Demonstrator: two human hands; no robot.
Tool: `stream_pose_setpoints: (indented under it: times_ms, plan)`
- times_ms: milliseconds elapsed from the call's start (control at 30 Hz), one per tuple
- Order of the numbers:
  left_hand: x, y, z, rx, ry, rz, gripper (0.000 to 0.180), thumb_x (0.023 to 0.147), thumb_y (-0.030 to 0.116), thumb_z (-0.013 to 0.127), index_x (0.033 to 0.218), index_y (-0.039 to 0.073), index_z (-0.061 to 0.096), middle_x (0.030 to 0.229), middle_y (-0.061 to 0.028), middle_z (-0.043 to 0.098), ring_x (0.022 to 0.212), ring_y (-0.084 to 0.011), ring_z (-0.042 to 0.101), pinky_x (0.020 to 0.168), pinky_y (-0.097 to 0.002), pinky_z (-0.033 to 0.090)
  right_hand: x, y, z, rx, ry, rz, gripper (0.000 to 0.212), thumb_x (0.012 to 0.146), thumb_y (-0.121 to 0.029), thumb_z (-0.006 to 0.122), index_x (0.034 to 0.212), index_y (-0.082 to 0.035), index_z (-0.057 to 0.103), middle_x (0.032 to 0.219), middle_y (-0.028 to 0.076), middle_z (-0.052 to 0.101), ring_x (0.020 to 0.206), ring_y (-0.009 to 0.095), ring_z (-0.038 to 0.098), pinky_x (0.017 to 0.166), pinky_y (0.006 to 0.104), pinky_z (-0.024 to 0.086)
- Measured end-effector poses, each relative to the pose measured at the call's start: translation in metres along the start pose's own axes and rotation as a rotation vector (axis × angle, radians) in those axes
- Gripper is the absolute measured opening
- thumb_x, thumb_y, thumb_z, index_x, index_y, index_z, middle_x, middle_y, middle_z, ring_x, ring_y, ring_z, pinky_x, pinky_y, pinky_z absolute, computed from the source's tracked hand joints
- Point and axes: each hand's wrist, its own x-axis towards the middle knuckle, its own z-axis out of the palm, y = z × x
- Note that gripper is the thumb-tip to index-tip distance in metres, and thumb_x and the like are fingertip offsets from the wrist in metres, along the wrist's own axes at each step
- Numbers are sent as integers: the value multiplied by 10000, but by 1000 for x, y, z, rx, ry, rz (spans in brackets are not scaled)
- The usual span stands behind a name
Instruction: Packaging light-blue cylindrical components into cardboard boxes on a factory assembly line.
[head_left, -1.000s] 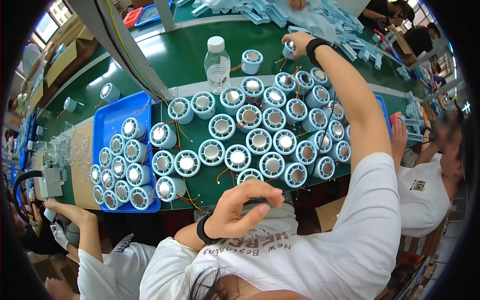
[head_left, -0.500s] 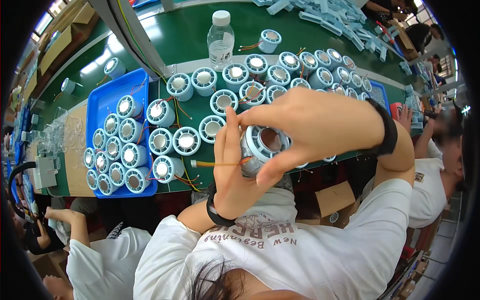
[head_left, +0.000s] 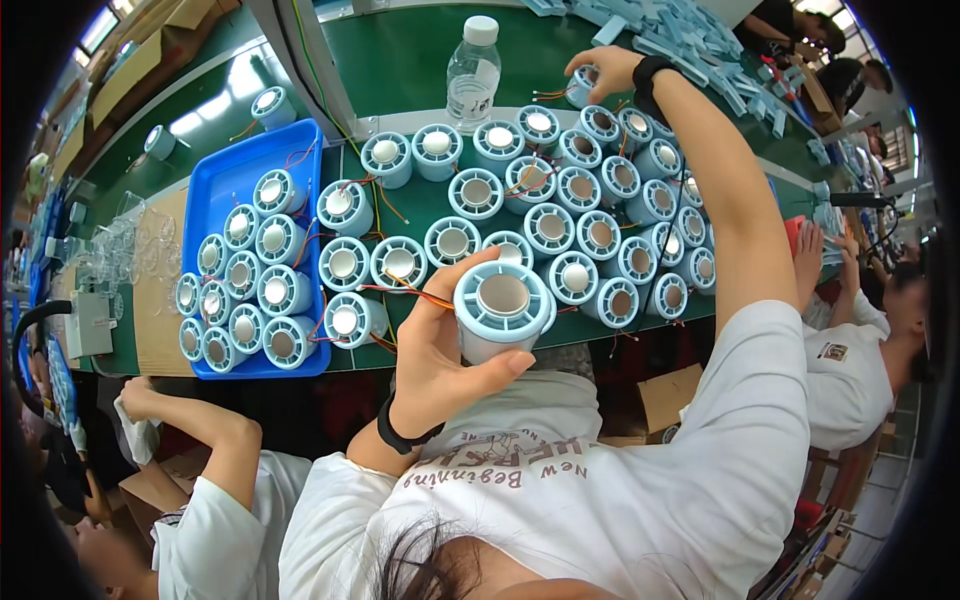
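Note:
My left hand (head_left: 440, 350) is wrapped round a light blue cylindrical housing (head_left: 500, 340) with a slotted rim and a silvery disc in its top. Red and yellow wires trail from it to the left. Stretched far over the table, my right hand (head_left: 612, 72) has its fingers round another light blue housing (head_left: 581, 90), which stands past the main group with its own wires. Many like housings (head_left: 549, 229) crowd the green table between my arms, most with the disc side up.
A blue tray (head_left: 210, 170) at the left holds several more housings. A clear bottle with a white cap (head_left: 473, 80) stands behind the group. Light blue strips (head_left: 680, 50) are heaped at the far right. Clear plastic parts (head_left: 125, 260) lie left. People sit on both sides.
My right hand has left the housing in my left hand and moved far and right onto the separate housing. The left hand's housing now shows fully. The view has shifted slightly.

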Motion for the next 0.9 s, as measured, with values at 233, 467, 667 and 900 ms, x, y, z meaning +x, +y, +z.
stream_pose_setpoints:
  times_ms: [233,467,667,900]
  plan:
    - [3,-11,-10,431,-266,249,782,608,218,905,1297,73,564,1481,-196,309,1368,-300,367,1075,-399,360,-88,-66,-50,444,348,-121,476,853,-351,718,1242,-102,603,956,87,655,838,145,616,769,285,498]
    - [9,-25,25,658,-383,538,622,606,284,908,1167,140,682,1576,-255,-58,1454,-458,135,1110,-527,309,-216,-211,-47,545,25,68,415,898,-424,648,1079,-52,631,742,19,604,658,44,542,521,208,383]
    - [2,-58,50,246,-636,483,661,601,324,912,1185,128,674,1574,-269,-74,1459,-466,118,1113,-566,295,-266,-233,-22,761,-154,342,461,920,-484,606,969,-27,631,633,10,563,515,35,495,428,197,341]
    - [-4,-70,51,147,-702,394,702,553,345,941,1159,114,674,1576,-265,-41,1421,-502,205,1093,-566,346,-291,-226,-8,983,-191,570,605,904,-603,570,992,-9,644,563,10,548,379,66,440,349,212,319]
